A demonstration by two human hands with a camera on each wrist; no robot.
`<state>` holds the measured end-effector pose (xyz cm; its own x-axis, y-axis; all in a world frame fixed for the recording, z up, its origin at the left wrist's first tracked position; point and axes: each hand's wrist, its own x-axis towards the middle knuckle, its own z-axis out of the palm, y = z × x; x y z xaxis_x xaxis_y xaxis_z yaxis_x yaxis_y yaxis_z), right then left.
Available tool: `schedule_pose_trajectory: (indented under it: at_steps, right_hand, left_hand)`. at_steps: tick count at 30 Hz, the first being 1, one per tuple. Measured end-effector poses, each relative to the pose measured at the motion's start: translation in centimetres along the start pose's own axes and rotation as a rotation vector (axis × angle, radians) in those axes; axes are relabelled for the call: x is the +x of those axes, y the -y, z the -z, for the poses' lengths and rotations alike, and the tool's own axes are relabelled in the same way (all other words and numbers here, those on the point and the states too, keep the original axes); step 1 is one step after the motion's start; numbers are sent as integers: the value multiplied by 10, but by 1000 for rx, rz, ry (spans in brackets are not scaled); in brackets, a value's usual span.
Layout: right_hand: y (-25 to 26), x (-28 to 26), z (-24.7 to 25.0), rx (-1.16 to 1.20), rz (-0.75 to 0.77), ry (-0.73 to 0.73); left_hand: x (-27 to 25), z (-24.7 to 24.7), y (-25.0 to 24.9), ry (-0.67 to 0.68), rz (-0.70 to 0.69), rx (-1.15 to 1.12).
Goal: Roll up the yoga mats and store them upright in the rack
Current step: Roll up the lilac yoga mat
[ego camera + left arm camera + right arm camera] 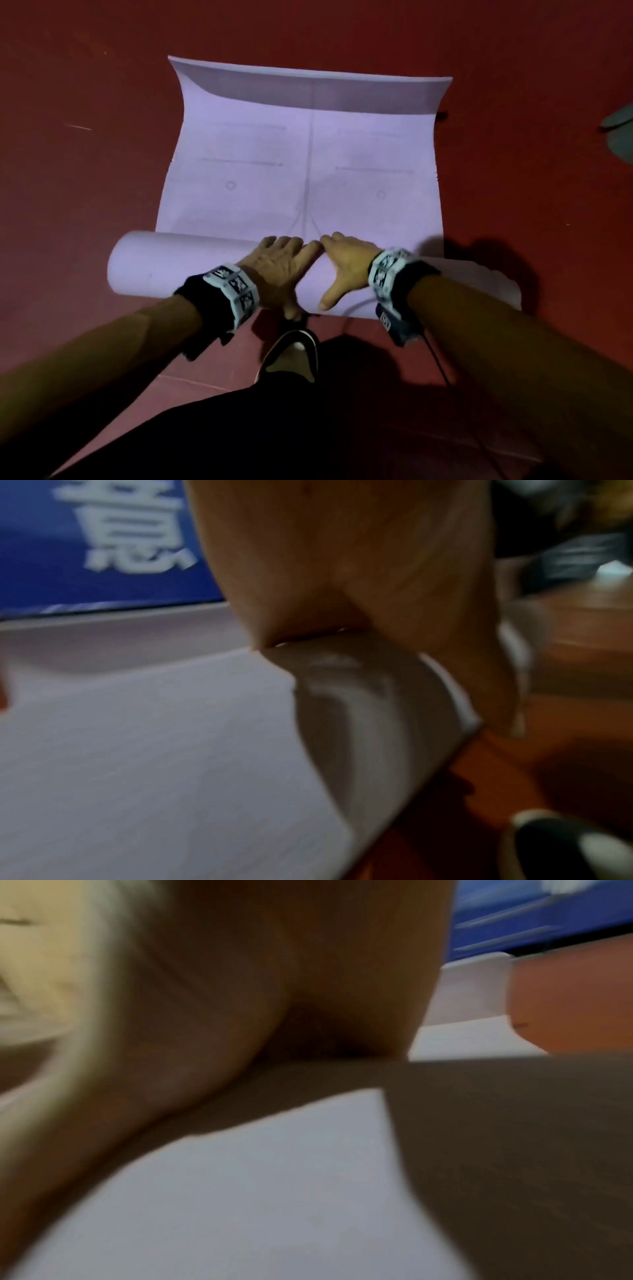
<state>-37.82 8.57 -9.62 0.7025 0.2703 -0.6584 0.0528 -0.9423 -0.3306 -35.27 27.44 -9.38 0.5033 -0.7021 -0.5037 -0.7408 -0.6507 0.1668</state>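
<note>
Left hand [277, 265] and right hand [342, 267] press flat on the lilac mat [301, 164], half rolled; beyond them much stays unrolled, rack unseen

Lilac mat [301, 164], red floor [85, 171]

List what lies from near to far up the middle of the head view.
Shoe → rolled part of the mat with left hand and right hand pressed on it → flat stretch of mat → curled far edge → red floor.
</note>
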Motion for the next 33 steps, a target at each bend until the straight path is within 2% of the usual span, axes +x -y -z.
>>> schedule_pose_trajectory:
  at_steps: [2, 4, 7, 10, 12, 14, 19, 21, 23, 25, 28, 30, 33]
  right_hand:
    - [-4, 10, 15, 52, -17, 115]
    - [-6, 12, 19, 67, -24, 137]
    - [-8, 1, 12, 82, -7, 21]
    - [-6, -18, -8, -116, 15, -154]
    - [0, -25, -20, -249, 11, -201]
    - [7, -27, -24, -267, 4, -215]
    - [13, -29, -23, -61, 80, -56]
    - [12, -29, -24, 29, 77, 26]
    - [9, -25, -18, 89, 67, 93]
    - [7, -17, -8, 142, 59, 134]
    - [1, -5, 0, 168, 59, 219]
    - [-2, -2, 0, 174, 63, 232]
    - [-12, -6, 3, 230, 34, 156]
  left_hand:
    - [0, -7, -7, -38, 56, 126]
    - [6, -6, -10, -53, 86, 131]
    - [13, 4, -4, -23, 74, 48]
    - [17, 12, 0, 9, 70, 41]
    - [15, 13, -3, 23, 71, 36]
    - [12, 11, -3, 57, 82, 10]
    - [-1, 3, 0, 247, 74, -213]
    - [-9, -2, -1, 284, 102, -354]
    - [-16, -2, -4, 263, 83, -409]
    - [-23, -6, -7, 163, 39, -223]
    - [-35, -23, -22, 51, 100, 52]
    - [-34, -25, -26, 28, 128, 60]
    - [-22, -15, -14, 31, 117, -64]
